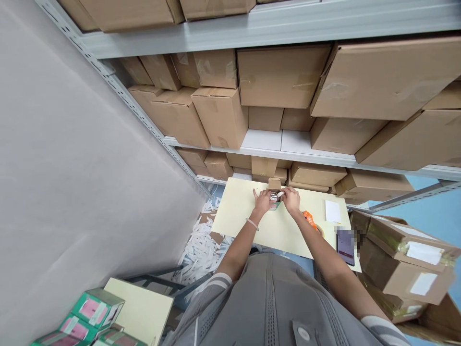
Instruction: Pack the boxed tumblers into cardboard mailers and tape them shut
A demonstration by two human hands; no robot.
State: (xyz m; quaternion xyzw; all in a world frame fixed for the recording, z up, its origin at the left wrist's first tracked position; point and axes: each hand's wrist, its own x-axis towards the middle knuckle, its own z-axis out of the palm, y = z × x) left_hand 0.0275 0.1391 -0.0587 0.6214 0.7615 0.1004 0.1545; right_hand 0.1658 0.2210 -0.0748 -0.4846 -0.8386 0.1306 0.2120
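A small green and pink box (275, 207) stands on the pale yellow table (245, 211), its brown cardboard flap (274, 183) raised at the back. A shiny, silvery round item (274, 196) shows in its opening; its kind is not clear. My left hand (263, 202) grips the box's left side, thumb sticking out. At the right edge of the opening, my right hand (291, 199) pinches a small white piece (281, 193) that looks like paper. My fingers partly hide the box and its contents.
An orange packet (309, 218), tape roll (320, 230), white paper (332, 211) and phone (345, 246) lie on the table's right. Cardboard boxes (221, 115) fill shelves ahead; more boxes (406, 269) are stacked right. Paper strips (201, 245) litter the floor. Green boxes (97, 307) sit lower left.
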